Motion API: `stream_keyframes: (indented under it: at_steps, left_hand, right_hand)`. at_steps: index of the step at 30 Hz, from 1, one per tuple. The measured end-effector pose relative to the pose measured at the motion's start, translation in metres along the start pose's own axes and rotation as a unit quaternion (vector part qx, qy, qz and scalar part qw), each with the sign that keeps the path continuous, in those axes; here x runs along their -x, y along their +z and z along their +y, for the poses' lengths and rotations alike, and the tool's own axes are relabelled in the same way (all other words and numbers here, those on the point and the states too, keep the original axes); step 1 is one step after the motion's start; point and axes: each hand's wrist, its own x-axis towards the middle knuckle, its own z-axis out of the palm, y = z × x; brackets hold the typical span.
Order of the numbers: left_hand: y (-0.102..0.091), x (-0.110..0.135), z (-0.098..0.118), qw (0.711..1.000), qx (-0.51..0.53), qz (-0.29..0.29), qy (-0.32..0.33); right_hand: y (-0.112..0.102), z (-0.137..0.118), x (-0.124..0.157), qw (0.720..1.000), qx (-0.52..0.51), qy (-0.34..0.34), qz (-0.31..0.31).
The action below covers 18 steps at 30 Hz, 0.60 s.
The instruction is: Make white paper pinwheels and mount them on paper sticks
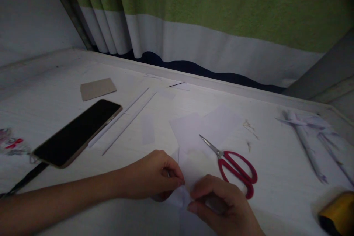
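Left hand's fingers [180,182] are pinching white paper [181,200], seemingly; it's lying between both hands, long axis unclear. Right hand [225,204] is curling beside it, grip: can't tell. One pair of scissors [220,154] is lying nearer right. Two white sticks [102,134], one phone [80,132].

Two hands in all — one left hand [157,175] and one right hand [229,202]; one pair of red-handled scissors [219,153]; one phone [80,131]; one piece of brownish card [98,89]; two slim paper rods [118,118]; one narrow paper strip [148,129]; at least two larger white sheets [188,129] — their overlap hides the exact number; one thin black stick [176,84]; one red bow [16,143]; one yellow-and-black object [339,212]; one curtain [221,3]; several crumpled scraps [312,122] on the right, too blurred to count.
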Motion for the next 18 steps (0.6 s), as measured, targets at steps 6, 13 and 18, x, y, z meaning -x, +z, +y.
stream_keyframes:
  at_steps: [6, 13, 18]
  left_hand:
    - [-0.0011, 0.0024, 0.0007, 1.000, -0.005, -0.019, 0.021]
    - [-0.0009, 0.0021, 0.0002, 0.999, 0.011, -0.027, 0.027]
    - [-0.0007, 0.0032, -0.0011, 0.999, 0.006, -0.030, 0.028]
  right_hand:
    - [0.0031, 0.0006, -0.0002, 1.000, -0.001, -0.003, -0.006]
    - [0.0042, 0.0031, -0.0002, 1.000, -0.002, -0.024, -0.005]
    - [0.0042, 0.0062, 0.0010, 0.999, -0.004, -0.045, -0.013]
